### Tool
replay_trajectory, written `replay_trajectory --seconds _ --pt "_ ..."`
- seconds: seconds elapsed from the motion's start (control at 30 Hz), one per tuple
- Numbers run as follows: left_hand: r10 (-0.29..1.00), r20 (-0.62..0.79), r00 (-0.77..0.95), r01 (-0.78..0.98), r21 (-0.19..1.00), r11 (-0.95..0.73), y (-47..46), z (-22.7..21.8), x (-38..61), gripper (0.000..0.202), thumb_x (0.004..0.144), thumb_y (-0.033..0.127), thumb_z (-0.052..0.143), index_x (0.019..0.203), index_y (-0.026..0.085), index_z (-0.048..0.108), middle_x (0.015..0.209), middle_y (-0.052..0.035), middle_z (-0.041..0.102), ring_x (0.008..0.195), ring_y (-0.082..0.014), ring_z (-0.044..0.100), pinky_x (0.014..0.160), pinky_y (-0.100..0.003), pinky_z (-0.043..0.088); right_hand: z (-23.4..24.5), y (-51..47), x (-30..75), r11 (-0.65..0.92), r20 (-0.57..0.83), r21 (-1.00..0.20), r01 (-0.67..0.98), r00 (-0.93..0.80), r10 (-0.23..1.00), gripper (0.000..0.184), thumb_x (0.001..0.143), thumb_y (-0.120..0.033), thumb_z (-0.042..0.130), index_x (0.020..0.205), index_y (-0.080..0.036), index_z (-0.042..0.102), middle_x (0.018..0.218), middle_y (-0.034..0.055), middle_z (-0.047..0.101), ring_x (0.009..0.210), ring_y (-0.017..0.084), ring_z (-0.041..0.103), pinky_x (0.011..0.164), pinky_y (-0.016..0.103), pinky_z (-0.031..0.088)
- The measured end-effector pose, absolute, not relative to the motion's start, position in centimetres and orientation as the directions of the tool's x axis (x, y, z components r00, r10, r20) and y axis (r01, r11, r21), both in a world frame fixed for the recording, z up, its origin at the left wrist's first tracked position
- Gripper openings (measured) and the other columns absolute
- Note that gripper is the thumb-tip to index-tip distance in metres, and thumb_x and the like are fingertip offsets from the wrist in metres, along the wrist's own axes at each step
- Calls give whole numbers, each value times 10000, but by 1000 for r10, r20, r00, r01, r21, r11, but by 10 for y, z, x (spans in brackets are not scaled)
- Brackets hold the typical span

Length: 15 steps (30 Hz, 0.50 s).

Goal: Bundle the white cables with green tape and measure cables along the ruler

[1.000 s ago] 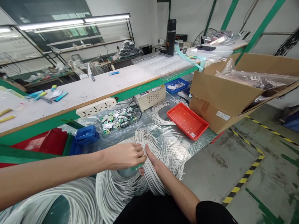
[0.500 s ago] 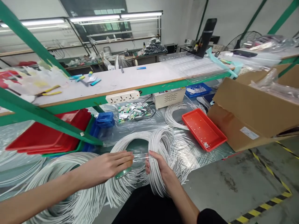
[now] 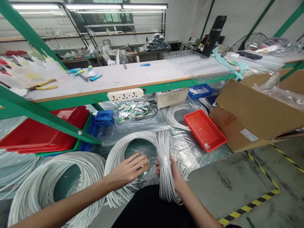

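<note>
A coil of white cable (image 3: 123, 147) lies on plastic sheet in front of me. My right hand (image 3: 173, 169) is closed around an upright bunch of its strands (image 3: 165, 152), which has a band of clear tape round it. My left hand (image 3: 130, 169) reaches in from the left, fingers over a small roll of clear tape (image 3: 145, 167) with a greenish core, held just left of the bunch. A short stretch of tape seems to run between roll and bunch.
A larger white coil (image 3: 47, 183) lies at the left and another (image 3: 177, 115) at the back. Around are a red tray (image 3: 205, 129), a cardboard box (image 3: 256, 110), stacked red trays (image 3: 45, 133), blue bins (image 3: 103, 115), a power strip (image 3: 125, 94) and a green frame beam (image 3: 42, 117).
The view has swung left. My left hand drew away from the right one with the tape roll, then came back close. My right hand keeps hold of the cable bunch.
</note>
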<state>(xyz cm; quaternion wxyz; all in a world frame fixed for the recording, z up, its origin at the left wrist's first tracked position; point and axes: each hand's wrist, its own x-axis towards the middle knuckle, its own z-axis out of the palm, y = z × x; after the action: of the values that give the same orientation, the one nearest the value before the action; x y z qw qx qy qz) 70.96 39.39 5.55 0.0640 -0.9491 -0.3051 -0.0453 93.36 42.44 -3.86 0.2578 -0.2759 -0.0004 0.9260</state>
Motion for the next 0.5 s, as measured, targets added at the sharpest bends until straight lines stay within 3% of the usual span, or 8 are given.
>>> replay_trajectory --seconds 0.13,0.27,0.37,0.5 --pt "562 161 811 577 -68 -814 392 45 719 369 913 30 481 1238 163 597 1159 -113 690 1120 -255 633 1055 -453 461 -44 410 927 -949 -498 -137 -285 -808 315 417 669 -511 751 874 -170 629 747 69 633 804 278 664 725 368 538" --pt "562 192 804 569 25 -822 389 35 717 402 921 75 493 1305 176 558 1174 -111 691 1159 -258 616 1068 -443 443 -35 408 920 -943 -414 -256 -210 -858 304 440 646 -494 751 929 -175 643 773 70 636 891 331 657 876 510 493" --pt "570 206 796 577 28 -816 385 29 715 437 923 52 470 1345 151 528 1209 -121 686 1185 -256 610 1078 -438 438 -30 410 916 -926 -395 -324 -193 -862 318 456 637 -498 748 940 -172 649 780 87 635 903 342 646 878 537 478" --pt "581 164 798 582 44 -812 384 26 716 489 901 35 458 1383 109 482 1308 -155 638 1265 -282 564 1113 -472 414 -34 412 910 -893 -424 -404 -200 -824 376 495 642 -618 745 866 -184 667 762 99 625 856 365 634 766 533 499"
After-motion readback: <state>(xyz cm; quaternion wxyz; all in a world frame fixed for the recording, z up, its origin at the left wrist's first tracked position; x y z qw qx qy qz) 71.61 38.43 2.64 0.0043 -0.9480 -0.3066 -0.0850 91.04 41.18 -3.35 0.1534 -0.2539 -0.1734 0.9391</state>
